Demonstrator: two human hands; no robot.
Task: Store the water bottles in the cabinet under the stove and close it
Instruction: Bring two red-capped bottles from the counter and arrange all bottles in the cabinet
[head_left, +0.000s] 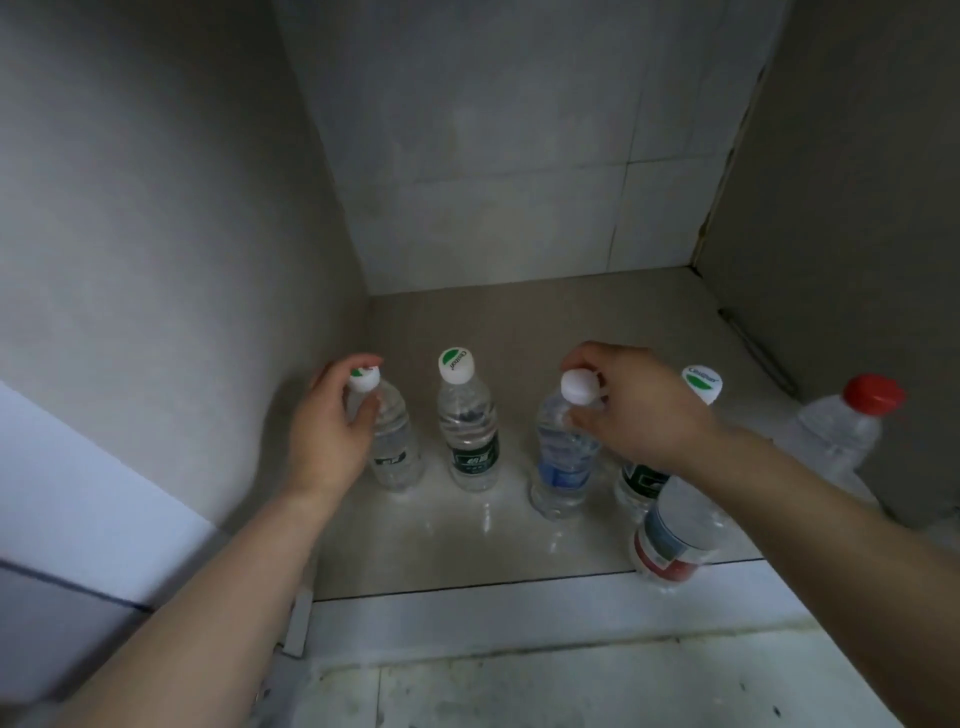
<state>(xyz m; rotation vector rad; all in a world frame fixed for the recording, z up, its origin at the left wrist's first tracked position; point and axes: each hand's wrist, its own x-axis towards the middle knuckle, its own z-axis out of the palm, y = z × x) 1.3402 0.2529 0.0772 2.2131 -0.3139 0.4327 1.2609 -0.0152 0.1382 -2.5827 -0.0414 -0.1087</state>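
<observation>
Water bottles stood upright in a loose row on the cabinet floor (519, 322): a green-capped bottle (387, 431) nearest the left wall, a second green-labelled bottle (467, 431) beside it, a blue-labelled bottle (563, 457), and a fourth bottle (702, 383) largely hidden behind the right wrist. A red-labelled bottle (675, 535) sat at the front lip, its top covered by the forearm, and a red-capped bottle (852, 421) stood at the far right, its base cut off.

The left hand (332, 431) was closed around the neck of the green-capped bottle; the right hand (639, 410) pinched the blue-labelled bottle just under its white cap. Both bottles rested on the floor, or so it seemed.

Judging by the clear contents, they were full, so moderately heavy, with thin walls that would dent under squeezing; the stiff neck was the safer hold. Label wording was too blurred to read, and no cabinet door was in view.
</observation>
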